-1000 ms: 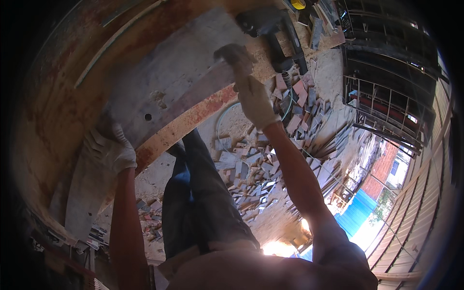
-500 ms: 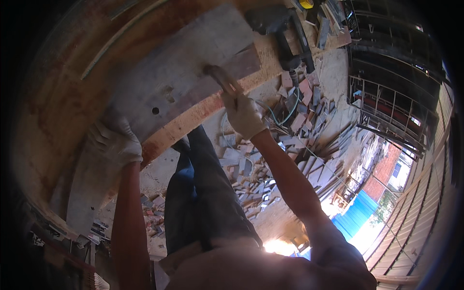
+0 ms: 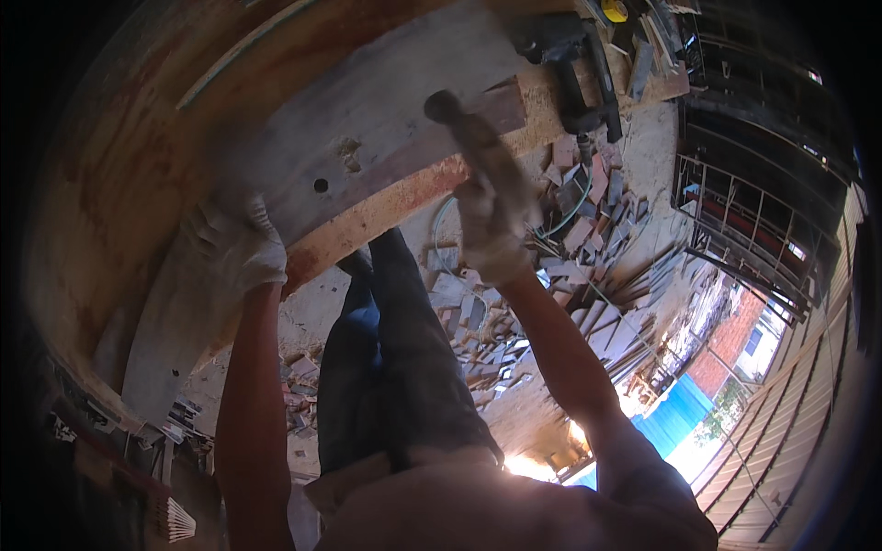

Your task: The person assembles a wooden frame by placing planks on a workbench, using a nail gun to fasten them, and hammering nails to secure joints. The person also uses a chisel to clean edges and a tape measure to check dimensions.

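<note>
My right hand [image 3: 491, 241], in a pale work glove, is closed round the handle of a hammer [image 3: 478, 142]. The hammer is smeared by motion, its dark head raised above a grey board [image 3: 386, 92]. The board lies on a wooden bench [image 3: 386, 204] and has a round dark hole and a small heap of crumbs or chips on it. My left hand [image 3: 241, 246], also gloved, rests on the board's near left end with its fingers stretched out. Another long pale board [image 3: 170, 344] runs from under that hand toward the lower left.
A black power tool [image 3: 571, 83] with a hose lies at the bench's right end, beside wood offcuts [image 3: 641, 69] and a yellow object [image 3: 614, 10]. Scrap pieces [image 3: 579, 234] cover the floor. A wooden strip [image 3: 243, 50] lies on the bench's far side.
The hammer has risen off the board and tilted up, with my right hand drawn slightly back. My left hand stays on the board. The whole view has shifted a little.
</note>
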`<control>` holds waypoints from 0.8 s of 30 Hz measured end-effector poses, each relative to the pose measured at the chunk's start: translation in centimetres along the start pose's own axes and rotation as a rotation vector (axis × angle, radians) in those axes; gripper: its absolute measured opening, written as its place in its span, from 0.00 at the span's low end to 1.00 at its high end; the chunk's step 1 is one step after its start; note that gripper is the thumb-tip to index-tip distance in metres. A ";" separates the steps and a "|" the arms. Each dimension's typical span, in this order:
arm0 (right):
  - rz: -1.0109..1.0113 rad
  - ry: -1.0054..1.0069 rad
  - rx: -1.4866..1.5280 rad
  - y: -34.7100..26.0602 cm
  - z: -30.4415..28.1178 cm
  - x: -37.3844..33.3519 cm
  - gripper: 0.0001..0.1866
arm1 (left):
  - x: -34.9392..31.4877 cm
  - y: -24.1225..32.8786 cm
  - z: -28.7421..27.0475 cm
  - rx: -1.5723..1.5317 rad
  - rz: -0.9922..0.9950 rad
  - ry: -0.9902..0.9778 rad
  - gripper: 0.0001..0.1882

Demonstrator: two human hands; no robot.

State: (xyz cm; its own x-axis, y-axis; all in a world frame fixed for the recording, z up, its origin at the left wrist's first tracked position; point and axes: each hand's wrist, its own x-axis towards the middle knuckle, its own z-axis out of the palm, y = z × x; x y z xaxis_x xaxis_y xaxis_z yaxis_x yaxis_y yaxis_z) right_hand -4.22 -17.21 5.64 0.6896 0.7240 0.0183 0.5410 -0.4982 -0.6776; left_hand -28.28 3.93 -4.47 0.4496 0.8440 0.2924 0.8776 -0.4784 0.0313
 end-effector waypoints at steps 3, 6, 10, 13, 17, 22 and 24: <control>0.307 -0.339 -0.191 1.9 0.1 0.9 0.21 | 0.4 0.0 0.0 -0.034 0.039 0.060 0.45; 0.378 -0.241 0.150 -3.3 -2.7 2.1 0.22 | -0.5 0.2 -0.7 -0.002 -0.042 -0.039 0.44; 0.041 -0.126 -0.068 1.3 0.8 -0.9 0.23 | 0.2 0.4 -0.6 -0.005 -0.004 -0.031 0.44; 0.269 -0.354 -0.030 -2.4 -1.0 0.3 0.26 | -0.3 -0.1 -0.4 -0.006 -0.055 -0.080 0.44; -0.087 -0.113 0.024 -3.3 0.2 -1.4 0.17 | -0.1 0.4 -0.5 -0.044 -0.011 0.023 0.44; 0.124 -0.378 -0.060 -1.0 2.2 -1.7 0.14 | 0.6 0.9 -0.1 -0.185 -0.008 0.036 0.44; -0.012 -0.231 0.078 -3.9 1.9 -1.7 0.15 | -0.2 0.3 -0.2 -0.202 -0.049 -0.008 0.44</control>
State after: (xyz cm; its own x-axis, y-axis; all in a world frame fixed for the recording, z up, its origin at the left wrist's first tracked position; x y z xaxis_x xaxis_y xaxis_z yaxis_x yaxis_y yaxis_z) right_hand -8.43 -15.63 6.85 0.5499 0.8240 -0.1362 0.5031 -0.4570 -0.7335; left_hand -28.17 3.56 -4.37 0.4096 0.8689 0.2779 0.8476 -0.4751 0.2364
